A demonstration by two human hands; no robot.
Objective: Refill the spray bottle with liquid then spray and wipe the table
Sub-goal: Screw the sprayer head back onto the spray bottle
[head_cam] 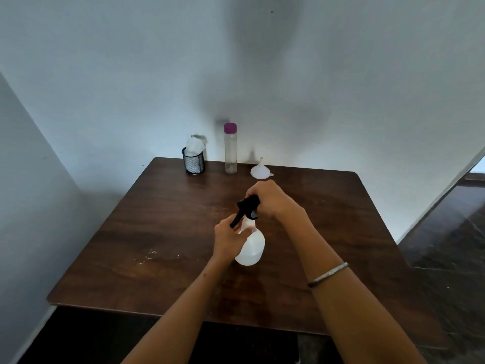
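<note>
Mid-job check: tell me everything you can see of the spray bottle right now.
The spray bottle has a rounded, white translucent plastic body and a black trigger head. It is near the middle of the brown table, tilted with its top leaning away from the camera. The left hand grips its neck and shoulder; the right hand is curled over the head. Its liquid level cannot be made out.
</note>
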